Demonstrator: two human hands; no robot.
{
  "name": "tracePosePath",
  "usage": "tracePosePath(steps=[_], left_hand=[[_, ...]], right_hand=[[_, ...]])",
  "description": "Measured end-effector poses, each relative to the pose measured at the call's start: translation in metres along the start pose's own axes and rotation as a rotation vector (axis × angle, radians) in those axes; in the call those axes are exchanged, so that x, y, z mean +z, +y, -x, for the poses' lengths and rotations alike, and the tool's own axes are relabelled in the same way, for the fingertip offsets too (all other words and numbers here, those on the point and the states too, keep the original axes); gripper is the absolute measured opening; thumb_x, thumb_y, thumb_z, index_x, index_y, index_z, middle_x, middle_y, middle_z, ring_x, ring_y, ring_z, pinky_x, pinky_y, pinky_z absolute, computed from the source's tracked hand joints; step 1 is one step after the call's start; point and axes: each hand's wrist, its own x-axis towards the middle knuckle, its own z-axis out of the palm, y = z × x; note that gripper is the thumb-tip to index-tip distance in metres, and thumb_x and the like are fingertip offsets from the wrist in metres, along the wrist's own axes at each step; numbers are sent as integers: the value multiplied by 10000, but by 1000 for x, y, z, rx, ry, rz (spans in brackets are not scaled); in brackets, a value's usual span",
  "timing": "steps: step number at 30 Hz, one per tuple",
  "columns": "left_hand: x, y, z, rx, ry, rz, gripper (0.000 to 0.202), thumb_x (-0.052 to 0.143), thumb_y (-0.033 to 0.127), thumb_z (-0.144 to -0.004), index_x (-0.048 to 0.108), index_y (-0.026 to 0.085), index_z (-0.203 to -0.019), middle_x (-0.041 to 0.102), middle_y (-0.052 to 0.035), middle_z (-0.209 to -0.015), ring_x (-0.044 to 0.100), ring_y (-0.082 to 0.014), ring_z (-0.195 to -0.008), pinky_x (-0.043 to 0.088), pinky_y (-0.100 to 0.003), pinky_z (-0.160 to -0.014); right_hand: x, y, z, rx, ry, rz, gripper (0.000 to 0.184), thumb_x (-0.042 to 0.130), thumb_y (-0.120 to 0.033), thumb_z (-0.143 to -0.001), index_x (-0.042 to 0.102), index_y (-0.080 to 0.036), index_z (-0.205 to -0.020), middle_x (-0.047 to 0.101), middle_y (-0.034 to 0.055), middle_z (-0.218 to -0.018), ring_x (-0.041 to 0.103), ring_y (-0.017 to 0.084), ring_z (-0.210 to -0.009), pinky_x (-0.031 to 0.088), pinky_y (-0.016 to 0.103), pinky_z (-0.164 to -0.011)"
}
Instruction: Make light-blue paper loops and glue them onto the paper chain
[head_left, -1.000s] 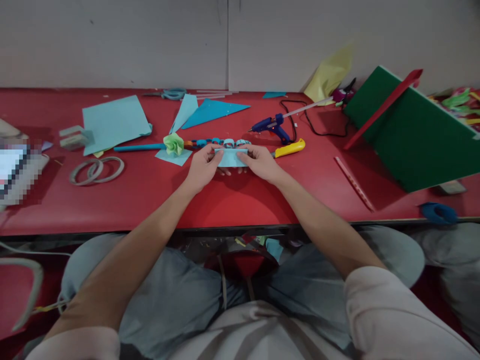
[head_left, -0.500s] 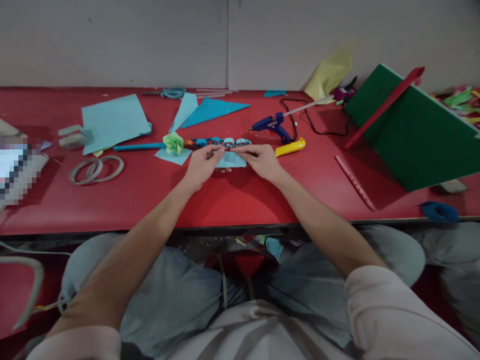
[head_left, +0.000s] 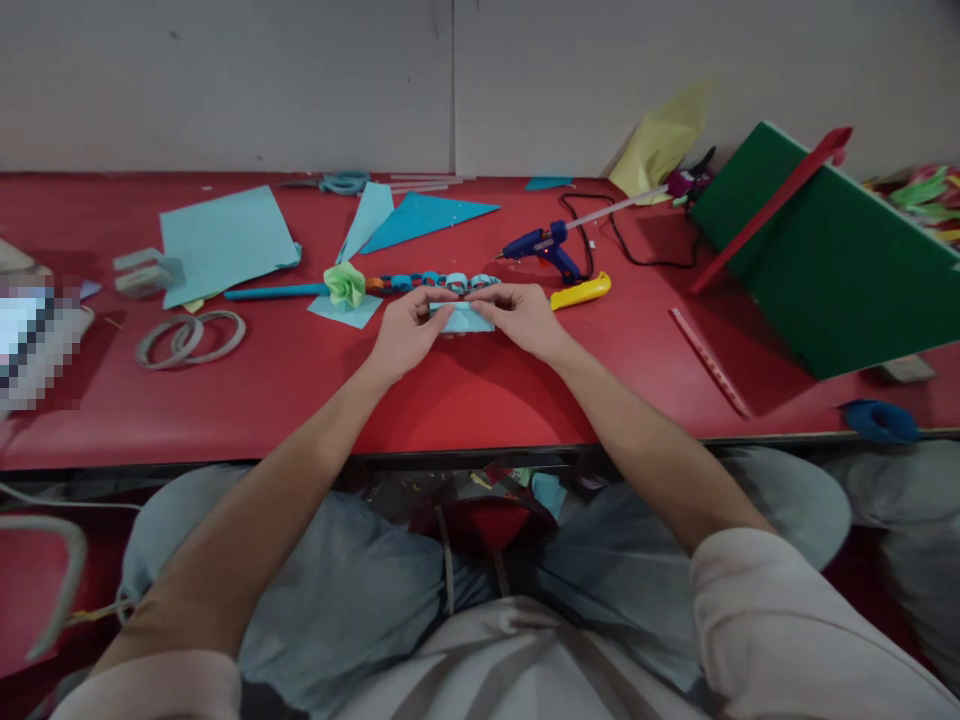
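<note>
Both my hands meet at the middle of the red table. My left hand and my right hand each pinch one end of a small light blue paper piece, folded into a narrow strip. Just behind my fingers lies a chain of blue paper loops that runs left to a green paper flower on a blue stick.
A blue glue gun with its black cord and a yellow cutter lie right of my hands. Light blue sheets, scissors and tape rings sit left. A green board leans at the right.
The blue paper piece has been folded narrower between my fingers. My hands have stayed in the same spot, fingertips drawing closer together over the paper.
</note>
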Motion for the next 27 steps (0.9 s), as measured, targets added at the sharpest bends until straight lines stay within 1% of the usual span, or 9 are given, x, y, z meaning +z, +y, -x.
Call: tracePosePath(steps=[3, 8, 10, 11, 14, 17, 20, 23, 27], left_hand=[[2, 0, 0, -55, -35, 93, 225, 768, 365, -912, 739, 182, -1041, 791, -54, -894, 776, -190, -725, 658, -315, -712], [1, 4, 2, -91, -62, 104, 377, 787, 519, -898, 706, 186, -1054, 776, -42, -793, 760, -190, -609, 640, -296, -600], [0, 6, 2, -75, -83, 97, 453, 847, 496, -844, 685, 203, -1149, 776, -31, -820, 749, -180, -604, 609, -274, -567], [0, 6, 2, -64, -80, 90, 509, 879, 460, -812, 668, 214, -1205, 777, -26, -843, 747, -176, -618, 596, -265, -564], [-1, 3, 1, -26, 34, 84, 579, 893, 355, -785, 629, 228, -1284, 783, -27, -924, 760, -180, -751, 599, -261, -650], [-1, 1, -1, 15, 164, 108, 414, 837, 372, -842, 663, 211, -1180, 776, -32, -934, 753, -186, -862, 605, -283, -763], [2, 5, 0, 103, 134, 78, 325, 825, 467, -858, 710, 198, -1000, 765, -36, -900, 721, -177, -842, 580, -285, -766], [6, 12, 3, 164, 80, 62, 377, 850, 541, -825, 729, 192, -902, 761, -37, -885, 688, -165, -805, 550, -279, -739], [12, 21, 4, 138, 106, 57, 359, 841, 532, -839, 743, 187, -844, 734, -25, -816, 676, -165, -797, 539, -286, -751]], right_hand=[[0, 0, 0, -7, 8, 2, 209, 761, -370, -880, 847, -198, -961, 801, 46, -954, 687, 185, -870, 564, 330, -815], [0, 1, -1, -25, 8, 36, 276, 715, -459, -925, 824, -209, -966, 803, 47, -979, 701, 200, -907, 570, 326, -801], [-1, 1, -1, -33, 9, 30, 340, 685, -531, -944, 793, -208, -933, 791, 45, -947, 709, 193, -867, 576, 317, -770], [-1, 1, 0, -22, 8, 13, 385, 667, -577, -948, 773, -207, -934, 775, 41, -895, 705, 183, -798, 572, 308, -717], [1, -2, 3, 51, -42, -53, 487, 633, -687, -938, 709, -209, -995, 698, 10, -739, 643, 150, -590, 512, 283, -559], [5, -6, 7, 1, -69, 20, 466, 668, -668, -922, 677, -203, -912, 695, 24, -782, 643, 151, -676, 514, 283, -625], [7, -11, 8, -117, -7, 112, 421, 682, -607, -922, 650, -201, -818, 685, 30, -833, 601, 158, -784, 492, 293, -716], [8, -14, 6, -171, 63, 100, 453, 666, -607, -926, 581, -207, -730, 593, -4, -727, 516, 134, -706, 440, 295, -694], [7, -19, 7, -188, 65, 87, 530, 632, -660, -937, 526, -215, -670, 514, -23, -650, 449, 120, -645, 409, 298, -674]])
